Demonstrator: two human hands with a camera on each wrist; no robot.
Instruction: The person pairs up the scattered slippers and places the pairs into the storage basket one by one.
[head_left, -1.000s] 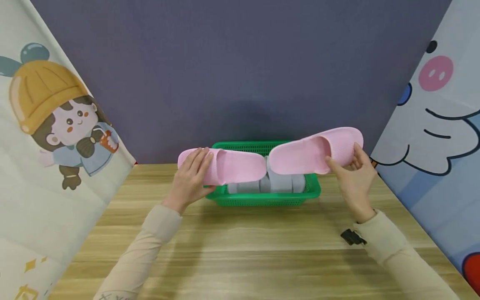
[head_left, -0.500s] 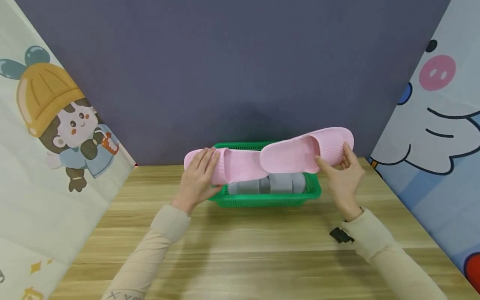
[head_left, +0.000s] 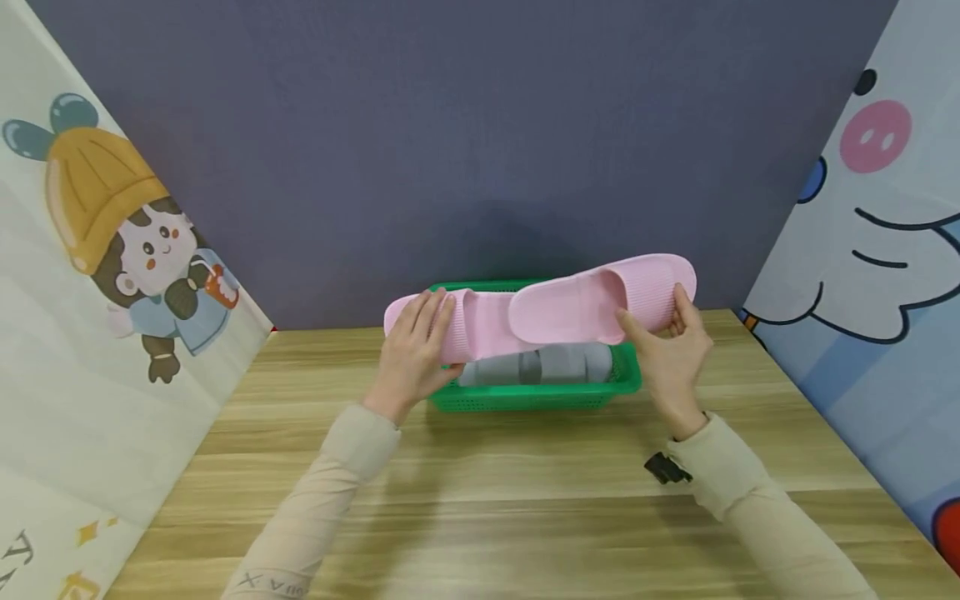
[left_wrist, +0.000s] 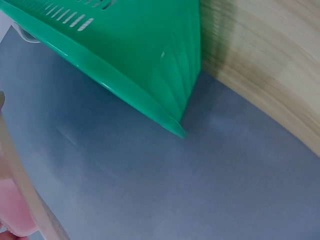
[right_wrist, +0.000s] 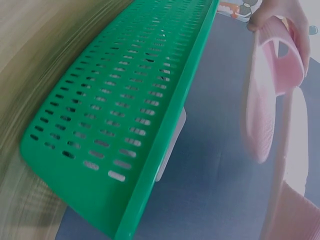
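Two pink slippers are held up over a green basket [head_left: 525,398]. My left hand [head_left: 411,354] grips the left slipper [head_left: 491,321] by its ribbed strap, fingers over the top. The thumb and fingers of my right hand [head_left: 671,354] pinch the right slipper [head_left: 562,308] at the side of its strap. The right slipper's heel overlaps the left one's heel in the head view and hides it. Grey rolled or rounded items [head_left: 555,364] lie in the basket, partly covered by the slippers. In the right wrist view both slippers hang above the basket's rim.
The basket stands on a wood-grain table [head_left: 517,500] close to a dark grey back panel [head_left: 480,150]. Printed cartoon cloths flank the table on the left [head_left: 45,400] and right [head_left: 885,375]. A small black object [head_left: 666,468] shows beside the right cuff.
Both hands have moved inward, bringing the slippers closer together. Their heels were nearly end to end and now overlap, the right one in front. The basket stays where it was.
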